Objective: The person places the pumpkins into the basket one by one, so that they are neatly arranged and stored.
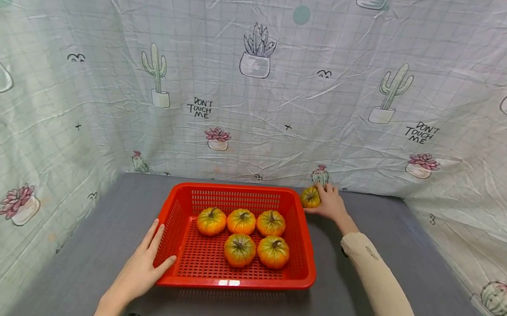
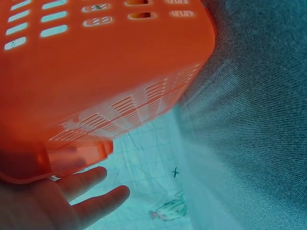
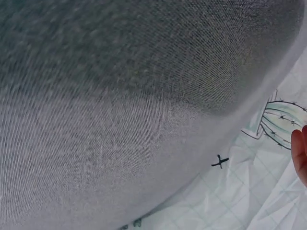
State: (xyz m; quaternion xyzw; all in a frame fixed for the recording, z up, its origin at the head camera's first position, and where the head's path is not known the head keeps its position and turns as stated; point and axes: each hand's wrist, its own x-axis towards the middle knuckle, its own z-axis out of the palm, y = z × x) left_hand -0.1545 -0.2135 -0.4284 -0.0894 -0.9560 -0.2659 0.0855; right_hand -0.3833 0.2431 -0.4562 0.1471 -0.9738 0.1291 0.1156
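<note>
In the head view a red plastic basket point(image 1: 240, 285) with slotted walls holds several small orange and green pumpkins point(image 1: 239, 250). My left hand point(image 1: 142, 265) rests against its left rim near the front corner, thumb over the rim and straight fingers along the outside. The left wrist view shows two extended fingers point(image 2: 98, 203) beside the basket wall point(image 2: 96, 72). Beyond the basket's back right corner, my right hand point(image 1: 329, 204) holds another small pumpkin point(image 1: 310, 197) from its right side. In the right wrist view only fingertips point(image 3: 299, 153) show at the right edge; the pumpkin is out of sight.
Grey cloth covers the table point(image 1: 349, 302). A pale curtain point(image 1: 287, 105) printed with cacti hangs behind and along both sides. The right hand and its pumpkin are close to the table's back edge, near the curtain.
</note>
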